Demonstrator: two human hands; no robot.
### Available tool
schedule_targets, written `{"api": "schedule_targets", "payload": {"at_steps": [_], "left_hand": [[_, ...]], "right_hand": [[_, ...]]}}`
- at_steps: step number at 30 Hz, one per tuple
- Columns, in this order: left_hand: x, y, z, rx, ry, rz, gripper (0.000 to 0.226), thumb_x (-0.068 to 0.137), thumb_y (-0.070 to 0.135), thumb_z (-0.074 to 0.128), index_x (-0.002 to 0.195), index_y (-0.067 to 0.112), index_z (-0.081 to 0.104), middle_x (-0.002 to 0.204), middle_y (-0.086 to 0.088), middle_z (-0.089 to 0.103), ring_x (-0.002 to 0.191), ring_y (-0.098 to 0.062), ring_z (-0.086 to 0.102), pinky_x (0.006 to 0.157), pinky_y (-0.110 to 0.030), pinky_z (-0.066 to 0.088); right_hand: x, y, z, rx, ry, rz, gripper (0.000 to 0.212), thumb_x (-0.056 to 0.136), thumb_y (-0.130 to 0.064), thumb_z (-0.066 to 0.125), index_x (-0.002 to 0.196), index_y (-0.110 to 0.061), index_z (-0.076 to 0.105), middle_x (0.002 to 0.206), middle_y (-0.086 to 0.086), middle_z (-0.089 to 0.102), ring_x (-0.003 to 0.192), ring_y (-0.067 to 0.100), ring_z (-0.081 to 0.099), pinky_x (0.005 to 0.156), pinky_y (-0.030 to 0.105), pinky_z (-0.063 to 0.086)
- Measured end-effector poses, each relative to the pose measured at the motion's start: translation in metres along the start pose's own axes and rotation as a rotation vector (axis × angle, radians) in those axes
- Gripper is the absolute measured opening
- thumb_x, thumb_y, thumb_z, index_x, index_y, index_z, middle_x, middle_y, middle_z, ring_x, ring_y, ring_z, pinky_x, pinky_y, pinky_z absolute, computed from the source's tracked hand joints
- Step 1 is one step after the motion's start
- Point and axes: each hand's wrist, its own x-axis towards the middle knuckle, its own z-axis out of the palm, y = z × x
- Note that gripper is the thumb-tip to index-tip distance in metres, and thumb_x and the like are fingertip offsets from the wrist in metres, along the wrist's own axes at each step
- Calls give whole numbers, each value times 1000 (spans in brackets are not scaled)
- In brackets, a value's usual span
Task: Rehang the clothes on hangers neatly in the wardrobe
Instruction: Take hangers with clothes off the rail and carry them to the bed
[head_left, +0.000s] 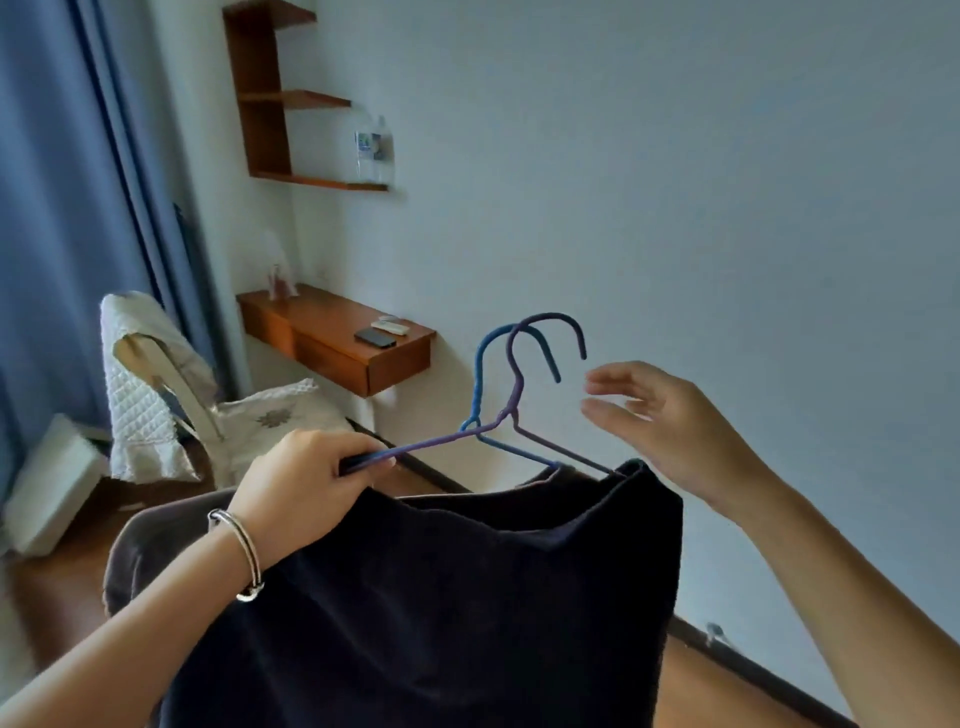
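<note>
Head view: my left hand grips two thin coated wire hangers, blue and purple, carrying soft dark navy cloth; my right hand hovers open beside their hooks.

garment hangs on two hangers, desk behind, shelf above.

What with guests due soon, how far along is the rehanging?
Done: the dark garment is partly on, covering the right end of the blue hanger and purple hanger.
In hand: the left hand grips their bare left end; the right hand hovers open by the hooks.
Left: seating it properly and hanging it up. No wardrobe is in view.
</note>
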Motion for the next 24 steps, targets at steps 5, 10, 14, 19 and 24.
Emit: {"api": "schedule_targets", "payload": {"at_steps": [5, 10, 14, 19, 24], "left_hand": [[15, -24, 0, -2, -1, -187, 28, 82, 36, 61, 60, 53, 59, 79, 30, 62, 64, -9, 60, 62, -33, 51], [-3, -70, -19, -34, 60, -380, 17, 81, 32, 65, 68, 42, 67, 75, 18, 69, 72, -6, 63, 62, -15, 45], [-20, -112, -49, -36, 87, -534, 35, 81, 26, 66, 53, 47, 63, 48, 22, 61, 51, 4, 56, 53, -4, 39], [-11, -185, -76, 23, 119, -618, 42, 81, 27, 66, 50, 55, 60, 48, 29, 59, 55, 10, 56, 56, -3, 39], [-2, -277, -106, 118, 141, -683, 31, 81, 34, 64, 52, 47, 61, 77, 19, 66, 69, -2, 59, 59, -11, 42]], "right_hand": [[75, 62, 44, -411, -474, 34, 89, 70, -60, 65, 145, -32, 24, 153, -7, 27, 141, 17, 26, 116, 39, 26], [146, 43, 128, -442, -601, -213, 40, 84, -65, 32, 110, -45, 55, 113, -7, 66, 109, 18, 58, 92, 35, 46], [181, 11, 206, -396, -669, -467, 39, 92, -56, 30, 80, -28, 56, 76, -4, 64, 84, 21, 61, 75, 35, 42], [228, -15, 294, -154, -792, -562, 43, 81, -62, 34, 65, -25, 49, 61, -8, 53, 64, 6, 52, 73, 35, 44], [286, -60, 390, 25, -834, -572, 47, 67, -73, 47, 52, -29, 51, 53, -8, 46, 54, 3, 43, 60, 27, 37]]}}
